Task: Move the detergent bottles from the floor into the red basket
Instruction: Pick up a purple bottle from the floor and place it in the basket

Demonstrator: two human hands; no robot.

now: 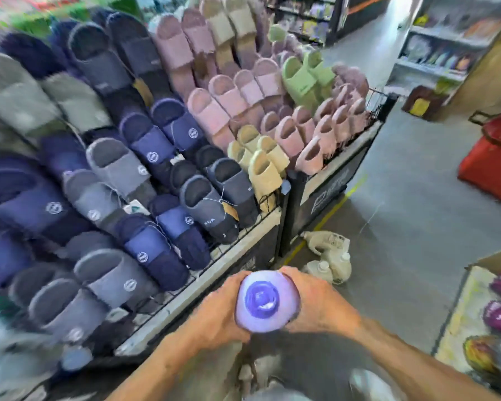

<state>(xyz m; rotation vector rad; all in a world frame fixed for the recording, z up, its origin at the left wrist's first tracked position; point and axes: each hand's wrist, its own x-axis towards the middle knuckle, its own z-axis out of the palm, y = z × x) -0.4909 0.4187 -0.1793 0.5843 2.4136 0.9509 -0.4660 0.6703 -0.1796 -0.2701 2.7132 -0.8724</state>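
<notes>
Hands [217, 314] [315, 305] grip purple-cap btl [266, 302]; white btls [330, 261] by slipper rack [240, 247].

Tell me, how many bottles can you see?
4. One purple-capped bottle between left hand and right hand; three white bottles on the floor by the rack. Others may be hidden.

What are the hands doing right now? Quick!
The left hand grips the purple-capped bottle on its left side.
The right hand grips the same bottle on its right side.
</notes>
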